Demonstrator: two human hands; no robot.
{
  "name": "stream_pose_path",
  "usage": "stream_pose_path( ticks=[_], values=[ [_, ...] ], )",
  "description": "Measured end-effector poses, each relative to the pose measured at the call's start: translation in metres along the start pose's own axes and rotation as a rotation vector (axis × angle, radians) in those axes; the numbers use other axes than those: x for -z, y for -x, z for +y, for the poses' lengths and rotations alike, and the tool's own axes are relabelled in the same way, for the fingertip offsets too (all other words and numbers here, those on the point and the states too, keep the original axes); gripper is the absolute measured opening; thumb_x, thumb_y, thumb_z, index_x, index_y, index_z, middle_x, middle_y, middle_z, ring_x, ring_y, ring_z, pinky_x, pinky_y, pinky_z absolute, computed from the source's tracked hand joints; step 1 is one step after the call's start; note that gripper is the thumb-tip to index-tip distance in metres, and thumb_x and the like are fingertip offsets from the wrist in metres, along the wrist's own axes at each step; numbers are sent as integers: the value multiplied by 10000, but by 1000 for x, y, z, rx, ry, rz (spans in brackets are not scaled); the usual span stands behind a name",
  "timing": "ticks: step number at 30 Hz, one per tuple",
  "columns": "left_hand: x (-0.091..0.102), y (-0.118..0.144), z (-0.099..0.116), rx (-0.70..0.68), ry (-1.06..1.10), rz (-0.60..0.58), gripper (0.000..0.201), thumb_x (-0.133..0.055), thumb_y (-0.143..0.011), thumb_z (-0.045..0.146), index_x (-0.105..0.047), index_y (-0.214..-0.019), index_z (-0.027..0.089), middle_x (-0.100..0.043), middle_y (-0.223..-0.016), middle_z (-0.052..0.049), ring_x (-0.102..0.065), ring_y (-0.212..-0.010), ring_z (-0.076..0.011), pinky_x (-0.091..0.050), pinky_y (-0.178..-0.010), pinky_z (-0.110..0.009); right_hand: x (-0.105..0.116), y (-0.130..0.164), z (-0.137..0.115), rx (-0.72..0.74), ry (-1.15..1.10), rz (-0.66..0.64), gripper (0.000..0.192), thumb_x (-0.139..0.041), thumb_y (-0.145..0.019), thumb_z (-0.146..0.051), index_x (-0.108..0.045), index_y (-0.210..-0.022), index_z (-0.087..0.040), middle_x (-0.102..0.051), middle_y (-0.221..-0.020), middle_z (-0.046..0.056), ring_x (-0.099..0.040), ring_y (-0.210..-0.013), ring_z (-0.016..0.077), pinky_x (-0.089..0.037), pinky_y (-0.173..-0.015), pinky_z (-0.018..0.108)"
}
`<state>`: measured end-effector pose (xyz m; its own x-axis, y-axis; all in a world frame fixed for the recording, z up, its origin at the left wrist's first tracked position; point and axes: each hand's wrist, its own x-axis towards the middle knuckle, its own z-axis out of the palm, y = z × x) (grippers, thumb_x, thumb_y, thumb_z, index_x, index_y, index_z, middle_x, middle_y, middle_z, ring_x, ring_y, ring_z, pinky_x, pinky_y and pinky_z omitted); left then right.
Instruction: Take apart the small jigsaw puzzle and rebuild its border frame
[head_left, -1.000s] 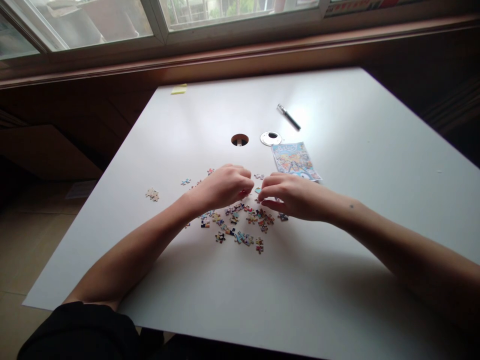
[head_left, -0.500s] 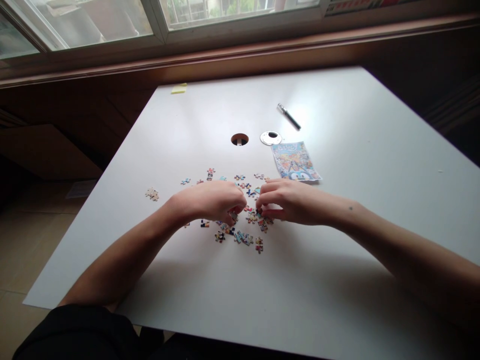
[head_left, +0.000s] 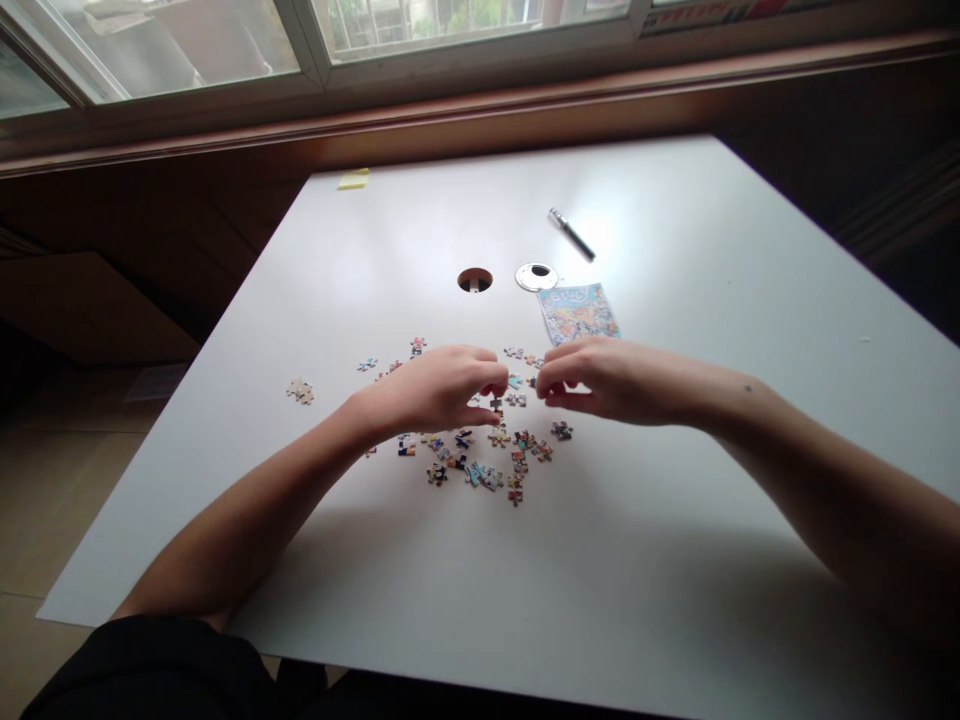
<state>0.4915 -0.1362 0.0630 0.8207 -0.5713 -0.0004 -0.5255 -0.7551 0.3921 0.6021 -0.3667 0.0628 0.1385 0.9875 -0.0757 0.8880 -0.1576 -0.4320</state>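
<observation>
A scatter of small, colourful cardboard jigsaw pieces [head_left: 480, 455] lies on the white rectangular table [head_left: 675, 520], a little left of its middle. The scatter is wider than deep, its long axis running left to right, with most pieces gathered in a loose band just near of the hands and a few strays farther off: a pale pair of joined pieces [head_left: 301, 391] well apart at the left, and a few more at the far edge of the group.

The left hand [head_left: 435, 390] comes in from the near left, forearm slanting up across the table, knuckles up and fingers curled in narrow toward the thumb, pointing right. The right hand [head_left: 611, 378] comes in from the near right, forearm long and nearly level, fingers likewise drawn together and pointing left. The two sets of fingertips almost meet above the far part of the scatter, with a light blue piece [head_left: 514, 381] showing in the gap between them. Whether either hand pinches a piece cannot be told; the fingertips hide it.

Just far of the right hand lies a printed, brightly coloured picture card [head_left: 576, 311], partly covered by the knuckles. Beyond it sit a round silver cap [head_left: 537, 276], a round cable hole [head_left: 475, 280] to its left, and a dark pen [head_left: 571, 234] slanting from far left to near right. A yellow sticky note [head_left: 352, 179] rests at the far left corner.
</observation>
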Motion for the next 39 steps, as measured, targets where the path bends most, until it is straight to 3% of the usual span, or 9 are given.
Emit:
stream_pose_path(
  ticks=[5, 14, 17, 20, 25, 28, 31, 36, 39],
  values=[
    [-27, -15, 15, -2, -79, 141, 177, -700, -889, 301, -642, -1012, 187, -678, -1007, -41, -567, -942, -200, -425, -836, -325, 13, 12, 26, -90, 82, 28, 134, -556, -873, -233, -688, -854, -221, -680, -843, 27, -594, -753, 166, -428, -688, 304],
    [-52, -25, 20, 14, -197, 201, 153, -613, -957, 343, -706, -963, 222, -663, -1030, -55, -534, -1006, -225, -375, -821, -347, 11, 11, 20, -129, 39, -107, 141, -559, -868, -272, -689, -855, -220, -674, -806, 25, -576, -707, 159, -386, -630, 288],
    [-35, -22, 16, -2, -145, 220, 163, -610, -962, 339, -711, -981, 213, -672, -1022, -56, -555, -963, -203, -395, -827, -339, 12, 12, 19, -128, 12, -144, 151, -556, -874, -280, -694, -896, -223, -680, -809, 22, -586, -707, 159, -394, -634, 290],
    [6, -5, 3, 36, -32, 214, 187, -563, -982, 301, -704, -950, 182, -682, -944, -49, -583, -853, -153, -428, -777, -292, 14, 15, 19, -136, -2, -153, 158, -551, -879, -285, -696, -913, -234, -681, -830, 22, -596, -732, 167, -414, -657, 303],
    [67, 46, -46, 449, -172, 198, 191, -589, -883, 314, -739, -890, 196, -706, -862, -42, -611, -779, -169, -444, -754, -306, 14, 18, 24, -190, 1, -136, 148, -560, -870, -302, -695, -897, -248, -676, -855, 28, -600, -752, 181, -429, -653, 318],
    [72, 67, -74, 658, -93, 22, 258, -589, -836, 378, -757, -970, 236, -737, -960, -38, -642, -822, -187, -460, -751, -295, 13, 18, 27, -180, 3, -138, 158, -551, -876, -310, -692, -889, -240, -672, -854, 36, -599, -736, 179, -431, -628, 312],
    [74, 80, -91, 760, 10, -119, 343, -623, -784, 444, -744, -1051, 266, -740, -1049, -33, -658, -859, -192, -467, -732, -271, 12, 19, 27, -169, 8, -141, 159, -541, -878, -311, -679, -864, -233, -665, -828, 37, -594, -705, 170, -425, -595, 298],
    [93, 107, -93, 924, -8, -153, 381, -658, -731, 518, -760, -1015, 285, -751, -989, -12, -667, -843, -204, -470, -688, -247, 10, 21, 30, -160, -6, -140, 169, -536, -882, -322, -654, -807, -225, -651, -779, 32, -574, -647, 152, -400, -553, 275],
    [94, 116, -83, 893, -8, -126, 359, -644, -751, 523, -762, -996, 289, -746, -965, -11, -664, -826, -194, -474, -683, -243, 9, 20, 30, -173, -12, -163, 155, -543, -879, -324, -642, -806, -229, -649, -785, 28, -583, -675, 163, -411, -575, 284]
  ],
)
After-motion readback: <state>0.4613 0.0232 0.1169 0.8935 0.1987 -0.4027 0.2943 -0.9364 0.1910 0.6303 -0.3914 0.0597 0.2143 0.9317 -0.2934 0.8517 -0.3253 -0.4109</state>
